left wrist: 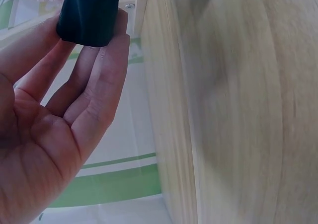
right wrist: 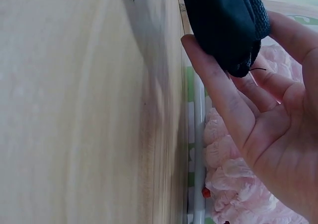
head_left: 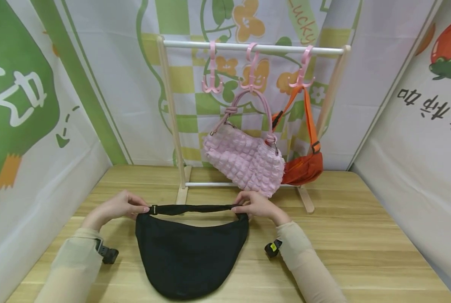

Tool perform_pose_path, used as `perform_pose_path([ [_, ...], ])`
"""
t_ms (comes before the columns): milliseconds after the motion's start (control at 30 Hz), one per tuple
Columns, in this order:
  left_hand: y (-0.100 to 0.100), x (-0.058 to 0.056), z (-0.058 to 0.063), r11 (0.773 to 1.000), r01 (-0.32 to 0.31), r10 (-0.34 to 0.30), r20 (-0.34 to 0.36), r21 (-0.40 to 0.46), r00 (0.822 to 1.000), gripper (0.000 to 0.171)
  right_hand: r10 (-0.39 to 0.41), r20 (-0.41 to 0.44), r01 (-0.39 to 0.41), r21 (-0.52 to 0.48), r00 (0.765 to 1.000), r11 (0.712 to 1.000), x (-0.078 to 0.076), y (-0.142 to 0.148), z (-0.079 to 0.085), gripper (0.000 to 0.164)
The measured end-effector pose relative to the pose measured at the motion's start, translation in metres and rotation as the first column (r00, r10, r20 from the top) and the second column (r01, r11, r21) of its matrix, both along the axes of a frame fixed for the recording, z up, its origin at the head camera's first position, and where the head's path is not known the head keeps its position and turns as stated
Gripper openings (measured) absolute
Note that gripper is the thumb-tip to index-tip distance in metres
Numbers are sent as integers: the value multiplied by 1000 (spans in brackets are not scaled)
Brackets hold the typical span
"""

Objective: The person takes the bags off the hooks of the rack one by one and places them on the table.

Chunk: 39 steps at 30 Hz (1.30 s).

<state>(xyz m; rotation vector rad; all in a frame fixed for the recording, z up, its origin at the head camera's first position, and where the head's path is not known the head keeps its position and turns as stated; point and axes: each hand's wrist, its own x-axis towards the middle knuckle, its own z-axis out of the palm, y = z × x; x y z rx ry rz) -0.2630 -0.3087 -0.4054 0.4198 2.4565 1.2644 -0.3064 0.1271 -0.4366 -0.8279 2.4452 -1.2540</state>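
Note:
A black crescent-shaped shoulder bag (head_left: 193,256) is held up by its two top corners, its strap (head_left: 195,209) stretched between the hands. My left hand (head_left: 121,206) pinches the left corner near the strap's buckle. At the opposite corner my right hand (head_left: 256,205) pinches the bag where the strap joins. In the left wrist view the bag's dark end (left wrist: 90,18) sits between thumb and fingers. The right wrist view has the other end (right wrist: 223,25) gripped likewise, with a loose thread hanging from it.
Behind the bag stands a rack with a white bar (head_left: 278,48) and pink hooks (head_left: 212,69). A pink puffy handbag (head_left: 248,158) hangs from the middle hook, an orange-red waist bag (head_left: 305,168) from the right one. The wooden table (head_left: 346,235) extends to both sides.

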Motion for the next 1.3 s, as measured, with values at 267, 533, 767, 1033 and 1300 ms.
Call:
perform_pose_path([
  [267, -4, 0, -3, 1000, -13, 13, -10, -25, 1000, 31, 6, -9, -5, 26, 1000, 1000, 1, -4, 0, 19],
  [533, -4, 1, -4, 998, -44, 45, 4, -38, 999, 32, 28, 17, -29, 55, 999, 998, 0, -7, -1, 20],
  [767, -4, 2, -6, 997, -60, 61, 24, -45, 998, 33, 9, 53, -13, 63, 999, 998, -1, -9, -3, 23],
  [1033, -3, 3, -7, 997, -65, 68, 44, -52, 997, 33, -15, 111, 8, 65, 994, 998, -2, -11, -6, 25],
  [1300, -2, 4, -9, 997, -70, 73, 68, -37, 995, 32, -19, 127, 9, 75, 992, 997, -2, -10, -5, 25],
])
